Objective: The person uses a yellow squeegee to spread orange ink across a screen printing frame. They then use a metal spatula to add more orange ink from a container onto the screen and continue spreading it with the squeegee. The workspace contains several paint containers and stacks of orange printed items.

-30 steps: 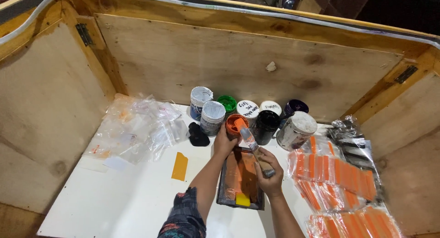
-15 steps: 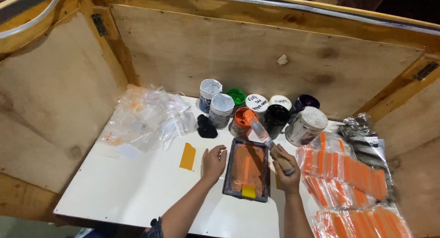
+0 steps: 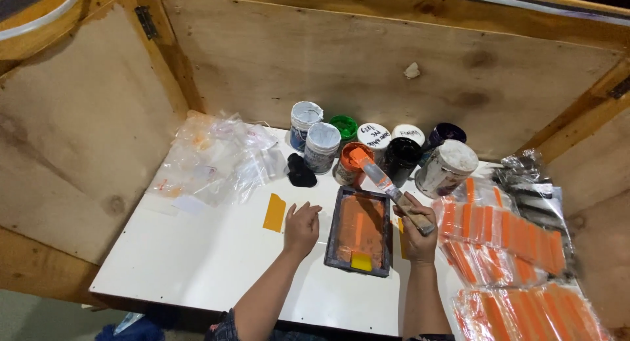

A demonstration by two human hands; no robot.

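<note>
A paint scraper [image 3: 387, 185] is gripped by its wooden handle in the right hand [image 3: 417, 231], its orange-coated blade tip reaching the open orange paint jar [image 3: 352, 162]. The left hand [image 3: 301, 227] is laid loosely open on the white table [image 3: 197, 262], just beside a dark-framed printing screen [image 3: 359, 231] (smeared orange, a yellow squeegee [image 3: 361, 261] at its near end). Behind are clustered paint jars [image 3: 384, 147], white-, green- and dark-lidded. Clear packets of orange strips [image 3: 505, 236] are stacked right; crumpled clear bags [image 3: 216, 160] lie left.
</note>
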